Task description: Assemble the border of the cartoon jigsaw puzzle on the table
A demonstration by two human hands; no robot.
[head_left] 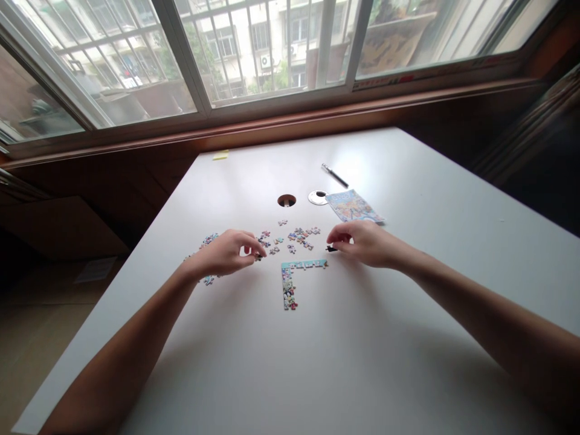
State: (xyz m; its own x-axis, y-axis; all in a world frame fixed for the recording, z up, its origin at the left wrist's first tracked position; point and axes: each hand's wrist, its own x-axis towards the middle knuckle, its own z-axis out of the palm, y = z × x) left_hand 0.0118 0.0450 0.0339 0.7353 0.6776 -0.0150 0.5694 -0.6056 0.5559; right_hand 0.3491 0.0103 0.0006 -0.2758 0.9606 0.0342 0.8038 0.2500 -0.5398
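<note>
On the white table, joined jigsaw pieces (288, 284) form a corner, with a light-blue top strip and a left side running toward me. My right hand (362, 241) pinches a dark puzzle piece (332, 248) just off the strip's right end. To the left of the corner, my left hand (229, 251) has its thumb and forefinger closed around a small puzzle piece (258, 258) at the table surface. Loose puzzle pieces (299, 235) lie scattered beyond the corner. Another heap of pieces (209, 239) is partly hidden behind my left hand and wrist.
A colourful printed picture sheet (354, 206) lies beyond my right hand. Farther back are a dark pen (335, 175), a round cable hole (286, 200) and its metal cover (318, 197). A yellow slip (221, 155) sits near the far edge, below the barred window.
</note>
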